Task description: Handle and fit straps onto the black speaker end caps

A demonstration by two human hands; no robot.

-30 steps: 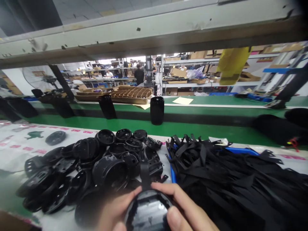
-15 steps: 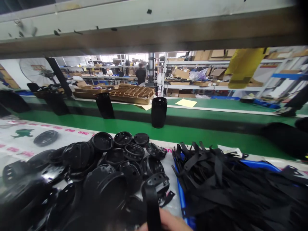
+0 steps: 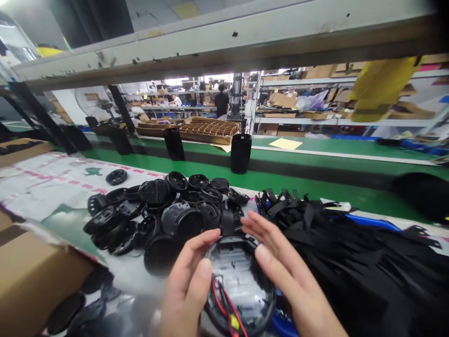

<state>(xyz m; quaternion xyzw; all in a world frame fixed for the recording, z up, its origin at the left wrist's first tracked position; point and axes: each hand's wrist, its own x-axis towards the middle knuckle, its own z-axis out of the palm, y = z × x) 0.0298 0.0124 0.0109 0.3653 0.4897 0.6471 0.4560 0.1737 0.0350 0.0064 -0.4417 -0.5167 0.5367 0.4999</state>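
Note:
A round black plastic housing (image 3: 242, 281) is upright between my two hands, its hollow side toward me. Red and black wires (image 3: 224, 299) with a yellow piece lie inside it. My left hand (image 3: 191, 281) curls about the left side, thumb at the rim. On the right side, my right hand (image 3: 289, 274) is bent round it, with the thumb over the rim and the other fingers beyond. A short black strap (image 3: 228, 222) rises at the housing's top; how it joins there I cannot make out. The lower edge runs out of view.
Behind my left hand is a heap of round black plastic parts (image 3: 154, 192). Many black straps (image 3: 368, 262) fill a blue tray (image 3: 375, 222) at right. A cardboard box (image 3: 38, 276) stands at lower left. Black cylinders (image 3: 241, 154) stand on the green belt (image 3: 301, 187); a shelf beam (image 3: 210, 47) hangs above.
Half a second ago one hand held a black strap at the bottom edge. Now both hands are up around the wired housing, and the view has tilted and shows more on the left.

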